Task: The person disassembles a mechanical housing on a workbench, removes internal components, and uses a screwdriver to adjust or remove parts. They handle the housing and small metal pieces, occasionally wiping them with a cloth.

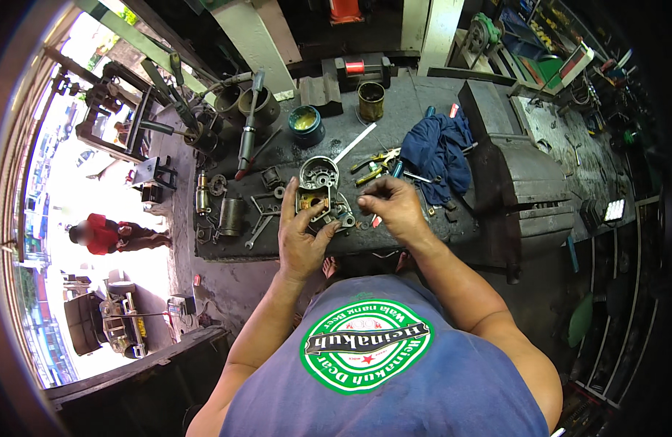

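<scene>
Right here at the workbench (427,98), and the metal housing (323,187) sits dead centre of our dial, twelve pointing to the far side, its round mouth turned up and an oily amber cavity showing in its nearer half! In at seven o'clock comes the left hand (299,244), fingers spread over the near-left side, thumb along the near edge, resting on the metal rather than wrapped round it. Over between three and four, the right hand (396,211) hangs just beside the housing, fingers curled toward the thumb, and from where I stand I cannot tell whether anything small is pinched in there. Look round the face: a white strip (356,142) slants off at one, a rusty tin (371,105) beyond it, a blue tin (305,135) with yellowish contents at half past eleven. Yellow-handled pliers (369,175) lie at two, a crumpled blue cloth (438,156) at half past two, a spanner (260,230) at eight, a metal cylinder (231,217) past it, and a long red-tipped tool (247,146) at ten, while well off between eight and nine, out in the bright light, there's a person in a red top (101,234)
</scene>
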{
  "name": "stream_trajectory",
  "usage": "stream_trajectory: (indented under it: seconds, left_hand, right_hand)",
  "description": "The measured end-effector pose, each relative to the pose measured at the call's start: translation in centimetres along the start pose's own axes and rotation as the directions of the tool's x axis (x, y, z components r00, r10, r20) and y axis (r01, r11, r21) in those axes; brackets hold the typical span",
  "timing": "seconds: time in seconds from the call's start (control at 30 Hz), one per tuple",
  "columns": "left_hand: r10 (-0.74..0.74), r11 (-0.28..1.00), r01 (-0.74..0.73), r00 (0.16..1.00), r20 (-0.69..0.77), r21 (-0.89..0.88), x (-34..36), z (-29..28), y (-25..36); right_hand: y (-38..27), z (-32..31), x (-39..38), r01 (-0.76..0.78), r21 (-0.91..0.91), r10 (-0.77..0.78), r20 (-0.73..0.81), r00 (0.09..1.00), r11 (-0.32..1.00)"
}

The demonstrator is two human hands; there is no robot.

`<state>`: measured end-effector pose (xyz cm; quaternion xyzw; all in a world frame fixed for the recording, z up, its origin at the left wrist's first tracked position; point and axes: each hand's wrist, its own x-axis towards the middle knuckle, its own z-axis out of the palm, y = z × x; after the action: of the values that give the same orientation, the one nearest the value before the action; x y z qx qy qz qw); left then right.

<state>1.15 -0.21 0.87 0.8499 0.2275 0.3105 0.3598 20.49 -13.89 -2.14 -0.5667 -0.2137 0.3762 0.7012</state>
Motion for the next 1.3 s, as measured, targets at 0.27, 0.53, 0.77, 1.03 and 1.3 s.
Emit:
stream_trajectory:
  seconds: [0.27, 0.53, 0.77, 1.03, 1.3]
  left_hand:
    - [0.002, 1.0, -0.002, 1.0, 0.001, 0.008, -0.1, 0.0, -0.2]
    - [-0.005, 1.0, 0.005, 1.0, 0.005, 0.006, -0.1, -0.1, -0.3]
    - [0.013, 1.0, -0.013, 1.0, 0.008, 0.008, 0.0, -0.1, -0.3]
    - [0.007, 1.0, -0.007, 1.0, 0.008, 0.015, 0.0, -0.1, -0.2]
    - [0.012, 1.0, -0.012, 1.0, 0.005, 0.026, 0.0, -0.1, -0.3]
  right_hand:
    - [0.4, 3.3, -1.0, 0.117, -0.125, -0.118, 0.0, 0.993, 0.985]
    - [0.4, 3.3, -1.2, 0.056, -0.224, -0.058, -0.001, 0.998, 0.973]
    - [1.3, 3.1, -1.0, 0.291, -0.352, -0.294, 0.047, 0.955, 0.89]
    - [0.9, 2.8, -0.8, 0.256, -0.392, -0.258, 0.05, 0.965, 0.884]
    - [-1.0, 3.7, -0.6, 0.012, -0.439, 0.009, 0.045, 0.999, 0.898]
